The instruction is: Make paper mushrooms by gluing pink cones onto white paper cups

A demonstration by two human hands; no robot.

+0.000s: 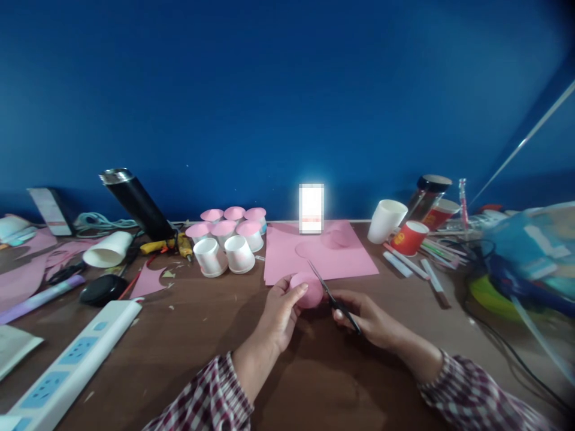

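Observation:
Between the thumb and fingers of my left hand (283, 311) is a pink paper circle (312, 294). My right hand (363, 317) grips black-handled scissors (327, 292), whose blades point up and away beside the circle's right edge. Whether the blades touch the paper I cannot tell. Just beyond my hands, pink paper sheets (287, 263) lie flat on the table, with a round outline and another pink round shape (336, 239) on top. To the left stand several small white paper cups (210, 257), most of them topped with shallow pink paper cones (223, 227).
On the left are a power strip (81, 353), a black tumbler (139, 203), a yellow glue gun (166, 245), a tipped paper cup (108, 250) and pink scraps (150, 281). A bright screen (311, 206) stands behind the sheets. At right are a red cup (409, 237) and sticks.

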